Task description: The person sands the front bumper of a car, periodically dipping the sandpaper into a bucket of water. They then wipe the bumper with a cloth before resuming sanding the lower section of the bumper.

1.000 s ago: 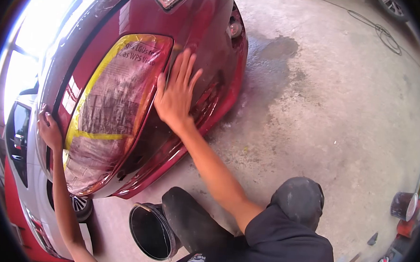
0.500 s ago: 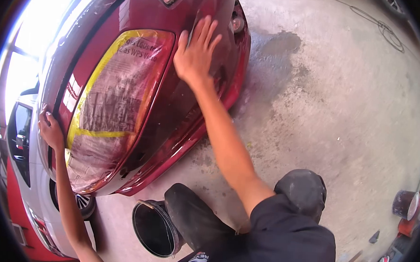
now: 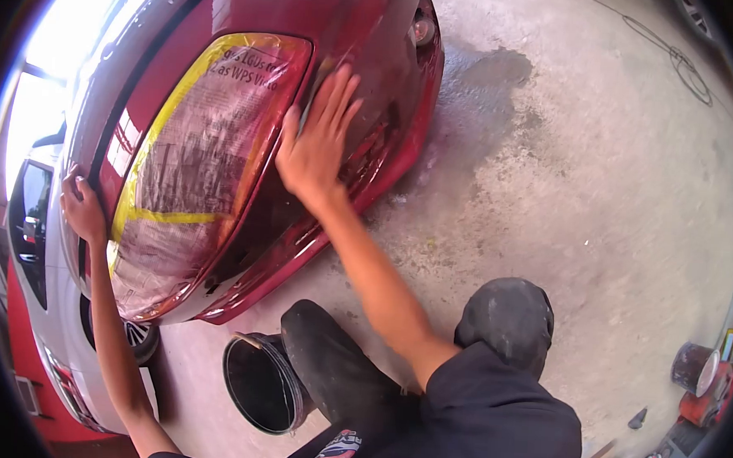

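One red car: right grip lay flat, outstretched, on bumper; left grip rested bent, hold unclear.

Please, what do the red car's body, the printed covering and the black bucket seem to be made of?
Red car's body: glossy red paint, shown by reflections; it hides whether metal or plastic lies beneath.
Printed covering: probably newspaper, thin and wrinkled, with lines of print.
Black bucket: probably plastic, smooth with a faint shine, though painted metal is possible.
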The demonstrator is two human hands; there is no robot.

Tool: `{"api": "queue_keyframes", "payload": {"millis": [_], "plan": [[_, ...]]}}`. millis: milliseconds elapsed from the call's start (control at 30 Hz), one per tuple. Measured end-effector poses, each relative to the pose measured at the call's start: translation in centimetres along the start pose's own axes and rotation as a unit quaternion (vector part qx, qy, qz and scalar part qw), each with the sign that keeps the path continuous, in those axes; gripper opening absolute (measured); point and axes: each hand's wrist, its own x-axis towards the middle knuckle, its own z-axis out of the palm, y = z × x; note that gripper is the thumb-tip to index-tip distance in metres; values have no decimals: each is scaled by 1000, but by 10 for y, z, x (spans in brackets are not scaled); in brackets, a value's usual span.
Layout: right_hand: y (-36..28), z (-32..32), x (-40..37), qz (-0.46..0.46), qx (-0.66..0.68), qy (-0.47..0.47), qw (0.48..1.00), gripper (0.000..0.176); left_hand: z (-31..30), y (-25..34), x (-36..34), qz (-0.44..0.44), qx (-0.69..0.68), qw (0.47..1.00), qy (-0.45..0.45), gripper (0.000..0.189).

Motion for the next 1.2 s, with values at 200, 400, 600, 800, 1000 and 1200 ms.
{"api": "queue_keyframes", "payload": {"millis": [200, 400, 600, 800, 1000, 1200], "plan": [[39, -16, 101, -16, -54, -27, 998, 72, 7, -6, 1, 0, 0, 1000, 10, 35], [-10, -3, -16, -14, -32, -35, 999, 73, -2, 1, -2, -11, -9, 1000, 9, 35], [31, -8, 83, 4, -47, 9, 999, 74, 5, -16, 2, 16, 7, 1000, 5, 36], [10, 2, 3, -43, -43, -25, 998, 77, 2, -7, -3, -4, -8, 1000, 16, 35], [27, -9, 75, 17, -62, -10, 998, 75, -1, -6, 0, 22, -13, 1000, 18, 33], [14, -6, 45, -2, -50, -2, 999, 76, 7, -15, 1, 16, -15, 999, 33, 33]]}}
